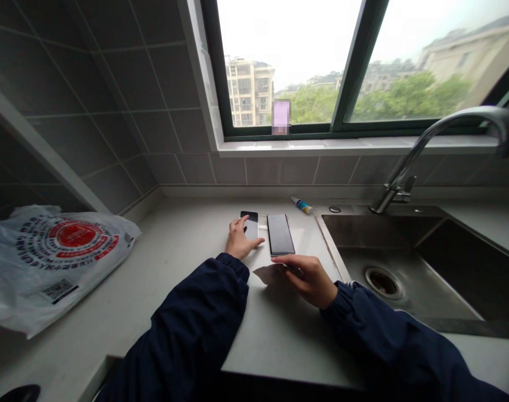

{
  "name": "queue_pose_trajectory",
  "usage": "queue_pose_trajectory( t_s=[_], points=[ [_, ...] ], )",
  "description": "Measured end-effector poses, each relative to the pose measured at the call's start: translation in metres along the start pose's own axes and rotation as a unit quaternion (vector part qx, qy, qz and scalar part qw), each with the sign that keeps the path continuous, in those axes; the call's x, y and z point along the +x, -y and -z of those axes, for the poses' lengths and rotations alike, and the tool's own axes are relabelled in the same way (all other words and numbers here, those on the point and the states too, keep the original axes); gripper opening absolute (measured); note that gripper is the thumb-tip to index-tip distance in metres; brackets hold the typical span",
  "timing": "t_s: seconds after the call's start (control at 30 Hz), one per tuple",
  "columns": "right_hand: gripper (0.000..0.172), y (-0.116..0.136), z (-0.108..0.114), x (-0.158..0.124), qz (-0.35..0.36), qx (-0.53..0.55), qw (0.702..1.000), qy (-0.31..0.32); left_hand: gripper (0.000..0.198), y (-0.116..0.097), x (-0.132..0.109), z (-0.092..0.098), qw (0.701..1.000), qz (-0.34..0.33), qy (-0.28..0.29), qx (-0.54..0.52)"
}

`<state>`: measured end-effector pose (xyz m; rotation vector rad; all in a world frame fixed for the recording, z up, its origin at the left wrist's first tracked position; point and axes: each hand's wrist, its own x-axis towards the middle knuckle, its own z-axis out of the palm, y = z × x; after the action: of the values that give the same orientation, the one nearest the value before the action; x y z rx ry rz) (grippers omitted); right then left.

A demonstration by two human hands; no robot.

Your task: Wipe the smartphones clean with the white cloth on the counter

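My left hand (239,241) spans a slim phone-like slab (251,225), dark at its far end and pale below. Its index finger lies at the far left part and its thumb by the near right edge. Just to the right, a phone (281,234) with a dark rim and grey face lies flat on the white counter. Pinched in my right hand (308,279) is a thin greyish wipe (269,273), whose free corner points left, close to that phone's near end. The fingers' undersides are hidden.
A small tube (301,205) with a pointed white nozzle lies near the back wall. At right are a steel sink (405,251) and a curved tap (409,162). A white plastic bag (62,262) with red print sits at left, below the window (288,67).
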<state>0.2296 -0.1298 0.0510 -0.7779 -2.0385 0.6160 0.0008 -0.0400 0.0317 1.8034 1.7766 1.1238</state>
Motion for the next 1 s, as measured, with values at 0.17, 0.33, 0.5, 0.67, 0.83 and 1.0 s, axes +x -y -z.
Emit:
queue_pose_trajectory(
  t_s=[0.17,0.33,0.5,0.67,0.83,1.0],
  points=[
    [0.029,-0.0015,-0.0012,-0.0007,-0.004,0.000,1.000,0.001,0.104,-0.0016,-0.0037,-0.0007,0.999,-0.012,0.020,0.029],
    [0.030,-0.0016,-0.0015,-0.0004,-0.001,-0.001,1.000,0.004,0.102,-0.0041,-0.0067,-0.0013,0.996,-0.045,0.017,0.081],
    [0.030,0.0004,-0.0016,0.0007,0.002,0.003,1.000,0.006,0.103,-0.0020,-0.0064,-0.0027,0.993,-0.063,0.004,0.099],
    [0.031,0.0003,-0.0016,0.0006,0.000,0.007,1.000,0.006,0.105,-0.0011,-0.0065,-0.0035,0.991,-0.060,0.006,0.117],
    [0.032,-0.0008,-0.0014,-0.0001,-0.001,0.010,1.000,0.008,0.108,-0.0029,-0.0072,-0.0034,0.990,-0.039,0.008,0.136],
    [0.031,-0.0001,-0.0017,0.0001,-0.001,0.008,1.000,0.014,0.107,-0.0026,-0.0083,-0.0054,0.991,-0.031,0.000,0.132]
  ],
)
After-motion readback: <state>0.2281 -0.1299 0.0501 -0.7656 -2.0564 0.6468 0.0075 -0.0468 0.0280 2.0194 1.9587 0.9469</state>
